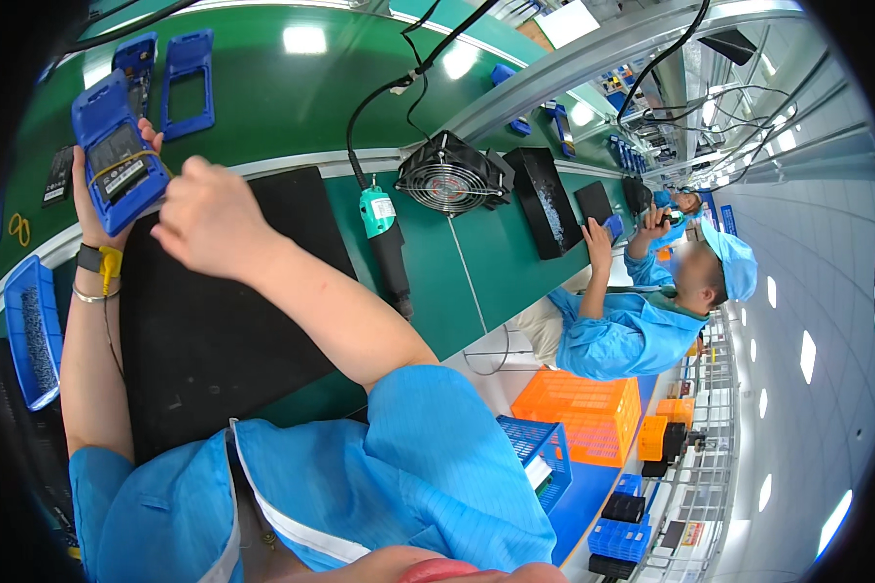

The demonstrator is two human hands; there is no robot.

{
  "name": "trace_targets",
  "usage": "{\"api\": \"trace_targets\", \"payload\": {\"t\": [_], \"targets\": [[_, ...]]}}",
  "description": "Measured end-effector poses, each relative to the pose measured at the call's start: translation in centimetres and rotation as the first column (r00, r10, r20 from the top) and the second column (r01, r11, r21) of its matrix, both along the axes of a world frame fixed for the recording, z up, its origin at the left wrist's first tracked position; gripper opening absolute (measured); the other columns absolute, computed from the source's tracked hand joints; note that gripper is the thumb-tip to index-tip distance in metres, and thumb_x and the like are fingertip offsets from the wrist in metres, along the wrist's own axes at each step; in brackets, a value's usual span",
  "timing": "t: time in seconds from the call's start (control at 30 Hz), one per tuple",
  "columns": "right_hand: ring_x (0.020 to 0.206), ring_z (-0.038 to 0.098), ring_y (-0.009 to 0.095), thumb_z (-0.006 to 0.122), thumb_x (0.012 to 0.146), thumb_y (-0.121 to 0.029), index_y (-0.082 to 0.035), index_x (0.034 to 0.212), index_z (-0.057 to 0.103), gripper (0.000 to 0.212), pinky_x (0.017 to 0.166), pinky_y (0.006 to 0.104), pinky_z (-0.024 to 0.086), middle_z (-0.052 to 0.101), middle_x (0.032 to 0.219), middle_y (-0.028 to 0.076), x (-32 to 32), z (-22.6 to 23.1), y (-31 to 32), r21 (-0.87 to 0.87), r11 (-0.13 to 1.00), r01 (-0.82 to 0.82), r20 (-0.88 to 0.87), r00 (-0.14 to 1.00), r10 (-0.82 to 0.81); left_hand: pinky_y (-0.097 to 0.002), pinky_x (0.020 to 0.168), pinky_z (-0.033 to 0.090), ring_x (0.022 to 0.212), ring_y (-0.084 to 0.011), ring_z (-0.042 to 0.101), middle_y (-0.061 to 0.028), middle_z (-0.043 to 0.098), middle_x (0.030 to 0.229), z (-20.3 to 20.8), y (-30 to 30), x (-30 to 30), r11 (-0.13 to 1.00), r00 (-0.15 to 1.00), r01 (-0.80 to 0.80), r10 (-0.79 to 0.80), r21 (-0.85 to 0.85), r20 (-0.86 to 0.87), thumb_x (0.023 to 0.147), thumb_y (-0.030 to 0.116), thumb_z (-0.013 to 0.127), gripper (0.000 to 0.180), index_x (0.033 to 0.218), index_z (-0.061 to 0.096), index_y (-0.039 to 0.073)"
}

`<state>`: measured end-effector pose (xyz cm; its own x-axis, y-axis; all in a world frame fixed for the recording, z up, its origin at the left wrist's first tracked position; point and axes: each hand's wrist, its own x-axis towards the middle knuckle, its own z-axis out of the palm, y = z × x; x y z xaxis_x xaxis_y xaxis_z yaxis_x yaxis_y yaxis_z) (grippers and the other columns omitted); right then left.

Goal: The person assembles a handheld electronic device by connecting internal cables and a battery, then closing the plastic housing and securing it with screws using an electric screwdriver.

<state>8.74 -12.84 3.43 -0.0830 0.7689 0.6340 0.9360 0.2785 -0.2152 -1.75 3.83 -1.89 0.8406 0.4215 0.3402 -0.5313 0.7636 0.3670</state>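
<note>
Blue plastic is filling the left hand (89, 209): its fingers are grasping a handheld device (119, 151), which the person is holding up at the far left, by the far edge of a black mat (233, 301). The right hand (209, 214) is hovering just beside it, fingers curling; whether they are pinching the yellow band (152, 153) (thin, and crossing a dark block) cannot be told. A sideways tug could be making the band slip, a slack left grip could be letting the casing fall, and the wrist strap's (110, 260) cord could be snagging. Smooth, rounded plastic is contrasting with the matte mat; a rectangular blue frame (188, 126) is lying on glossy green surfacing, and small pieces are giving a blue bin (52, 311) a grainy fill.
</note>
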Motion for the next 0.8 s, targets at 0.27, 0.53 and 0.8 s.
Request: {"api": "trace_targets", "payload": {"t": [0.27,0.53,0.8], "targets": [[0.048,0.049,0.010,0.072,0.077,-0.023,-0.003,0.053,0.059,0.034,0.049,0.0253,0.036,0.056,0.053,0.004,3.4,1.1,-0.3,-0.393,0.749,-0.533,-0.850,0.522,-0.075,-0.0405,0.109,0.030,0.127,-0.0321,0.039,-0.0207,0.043,0.134,5.3,-3.9,1.6,0.886,0.800,-0.432,0.290,-0.169,-0.526,0.092,0.057,0.029,0.078,0.134,0.031,-0.008],[0.052,0.050,0.011,0.063,0.083,-0.013,0.000,0.054,0.057,0.032,0.050,0.0257,0.037,0.054,0.052,0.004,3.1,4.2,-2.0,-0.027,0.622,-0.783,-0.946,0.221,0.236,-0.0430,0.107,0.032,0.124,-0.0339,0.042,-0.0203,0.045,0.132,5.5,-3.7,1.6,0.859,0.749,-0.504,0.382,-0.091,-0.541,0.091,0.061,0.028,0.080,0.134,0.033,-0.006],[0.079,0.056,0.026,0.057,0.083,-0.011,0.001,0.070,0.057,0.018,0.067,0.0356,0.044,0.058,0.080,0.014,5.2,-0.5,1.4,-0.028,0.929,0.369,-0.359,0.864,-0.354,-0.0367,0.104,0.038,0.116,-0.0259,0.050,-0.0174,0.048,0.129,1.6,-1.4,0.5,1.000,0.989,-0.016,0.018,0.014,-0.146,0.093,0.054,0.036,0.071,0.132,0.035,-0.005]]}}
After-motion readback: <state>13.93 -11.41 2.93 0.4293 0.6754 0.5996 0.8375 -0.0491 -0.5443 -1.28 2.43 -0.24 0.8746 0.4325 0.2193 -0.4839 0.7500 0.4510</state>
